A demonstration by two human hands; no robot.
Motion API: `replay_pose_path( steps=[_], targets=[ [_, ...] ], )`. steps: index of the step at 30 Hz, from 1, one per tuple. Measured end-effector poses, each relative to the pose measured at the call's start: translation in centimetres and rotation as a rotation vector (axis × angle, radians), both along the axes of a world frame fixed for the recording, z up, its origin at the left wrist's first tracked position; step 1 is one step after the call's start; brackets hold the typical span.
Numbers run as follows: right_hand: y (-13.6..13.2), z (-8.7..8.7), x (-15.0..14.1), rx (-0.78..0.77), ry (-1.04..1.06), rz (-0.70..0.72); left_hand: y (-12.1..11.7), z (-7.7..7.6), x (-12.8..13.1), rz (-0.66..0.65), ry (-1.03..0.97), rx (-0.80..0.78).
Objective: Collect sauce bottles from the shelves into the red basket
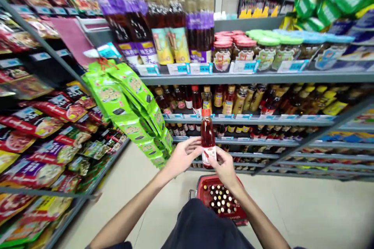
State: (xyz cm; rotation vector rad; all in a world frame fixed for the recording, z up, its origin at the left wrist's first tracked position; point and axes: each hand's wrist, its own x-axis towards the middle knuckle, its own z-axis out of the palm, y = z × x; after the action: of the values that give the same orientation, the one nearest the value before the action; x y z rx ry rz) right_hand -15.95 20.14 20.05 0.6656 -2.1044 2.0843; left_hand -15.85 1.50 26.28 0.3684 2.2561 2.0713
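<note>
I hold a small bottle of red liquid upright in front of me; it has a red cap and a white label. My left hand wraps its fingers around the bottle's left side. From the right, my right hand grips its lower part near the label. Below my hands a red shopping basket sits on the floor, filled with several bottles seen from above.
Grey shelves ahead carry tall bottles, lidded jars and rows of sauce bottles below. Green packets hang at the shelf corner. Snack bags fill the left racks. Beige floor stretches to the right.
</note>
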Motion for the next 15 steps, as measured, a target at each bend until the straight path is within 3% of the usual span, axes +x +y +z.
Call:
replay_pose_path(
  steps=[4,8,12,15],
  targets=[
    [-1.7,2.4,-0.8,0.197,0.173,-0.063,-1.1,0.8,-0.9,0.072,0.023,0.095],
    [-1.4,5.0,-2.2,0.381,0.325,-0.037,-3.1,0.6,-1.0,0.098,0.078,0.060],
    [-1.5,11.0,-4.3,0.384,0.345,-0.009,-4.5,0.1,-1.6,0.168,0.226,-0.108],
    [-3.2,16.1,-5.9,0.513,0.535,0.013,-5.1,0.8,-3.1,0.201,0.373,-0.217]
  ],
)
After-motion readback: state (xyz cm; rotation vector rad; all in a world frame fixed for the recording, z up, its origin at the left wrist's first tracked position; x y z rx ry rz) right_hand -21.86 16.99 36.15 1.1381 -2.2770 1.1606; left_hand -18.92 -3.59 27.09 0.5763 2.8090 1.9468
